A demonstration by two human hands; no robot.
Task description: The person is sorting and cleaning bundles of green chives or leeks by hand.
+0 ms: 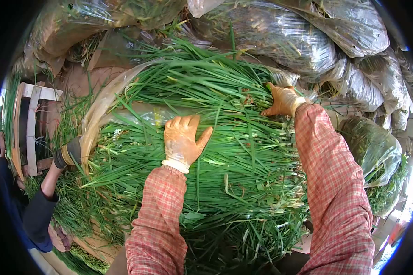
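Observation:
A thick layer of long, flat-leaved garlic chives lies in front of me, with the pale stem ends toward the right. My left hand, in an orange-stained glove, rests on these leaves with its fingers stretched out and the thumb apart. Above it lies a second bunch of garlic chives. My right hand, gloved too, has its fingers curled round the stem ends of that upper bunch. Clear plastic sheeting shows between the two layers, and its edge curves up on the left.
At the left, another person's dark-cuffed hand is at the plastic's edge. Stuffed clear plastic bags line the back, and another bag stands at the right. A wooden frame stands at far left. Loose greens litter the floor.

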